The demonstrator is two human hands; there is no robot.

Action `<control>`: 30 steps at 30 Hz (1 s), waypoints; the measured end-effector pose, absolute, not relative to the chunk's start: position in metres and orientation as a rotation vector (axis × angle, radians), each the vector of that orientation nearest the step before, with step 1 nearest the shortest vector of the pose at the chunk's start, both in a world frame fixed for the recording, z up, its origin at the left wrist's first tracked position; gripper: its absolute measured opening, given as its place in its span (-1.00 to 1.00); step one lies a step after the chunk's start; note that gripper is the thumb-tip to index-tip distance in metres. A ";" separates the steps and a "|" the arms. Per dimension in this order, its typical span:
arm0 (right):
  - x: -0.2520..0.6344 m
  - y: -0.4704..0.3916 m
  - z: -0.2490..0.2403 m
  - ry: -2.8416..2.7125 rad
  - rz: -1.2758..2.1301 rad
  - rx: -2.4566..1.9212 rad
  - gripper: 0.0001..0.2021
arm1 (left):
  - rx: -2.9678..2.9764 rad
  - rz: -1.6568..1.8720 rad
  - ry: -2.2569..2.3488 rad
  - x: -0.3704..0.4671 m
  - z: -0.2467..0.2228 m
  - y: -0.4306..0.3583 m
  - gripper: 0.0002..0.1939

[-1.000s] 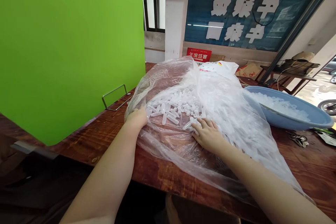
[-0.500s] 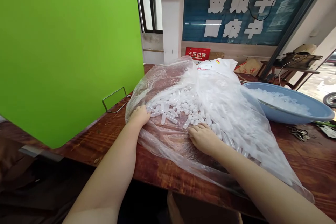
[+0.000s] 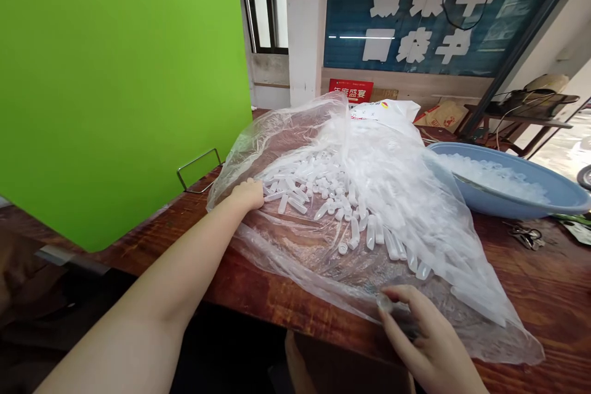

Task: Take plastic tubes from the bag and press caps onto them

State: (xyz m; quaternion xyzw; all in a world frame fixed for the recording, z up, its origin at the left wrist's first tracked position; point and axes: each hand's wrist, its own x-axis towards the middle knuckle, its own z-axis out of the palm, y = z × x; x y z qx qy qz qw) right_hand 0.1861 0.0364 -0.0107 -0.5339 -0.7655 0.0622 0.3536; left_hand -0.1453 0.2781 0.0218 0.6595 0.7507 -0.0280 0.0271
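Observation:
A large clear plastic bag (image 3: 295,261) lies with its mouth towards me, full of small translucent plastic tubes (image 3: 295,188). My left hand (image 3: 249,194) is closed at the left side of the bag's mouth, gripping the film beside the loose tubes; its fingertips are hidden. Low at the bag's front edge, my right hand (image 3: 422,326) pinches a small plastic tube (image 3: 384,303) between thumb and forefinger. The round end of that tube faces me, and the rest is mostly hidden by the fingers.
A blue basin (image 3: 498,197) of similar pieces stands at the right on the wooden table (image 3: 277,295). Keys (image 3: 526,235) lie in front of it. A green board (image 3: 124,92) rises at the left, near a metal wire handle (image 3: 198,172).
My right hand has drawn back from the pile towards the front edge and now holds a tube. My left hand stays at the bag's left side. Some tubes have shifted forward.

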 end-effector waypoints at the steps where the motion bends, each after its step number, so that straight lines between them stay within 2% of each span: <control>1: 0.187 0.033 -0.016 -1.936 0.222 -1.398 -0.82 | 2.049 -0.093 2.305 -0.146 0.022 0.282 -0.61; 9: 0.178 0.027 -0.017 -1.680 0.574 -1.452 -0.80 | 2.055 0.011 2.384 -0.151 0.018 0.284 -0.65; 22: 0.182 0.031 -0.016 -1.948 0.423 -1.375 -0.86 | 2.228 0.047 2.396 -0.133 0.016 0.250 -0.66; 30: 0.181 0.030 -0.014 -1.928 0.432 -1.425 -0.85 | 2.204 -0.144 2.284 -0.125 0.035 0.279 -0.68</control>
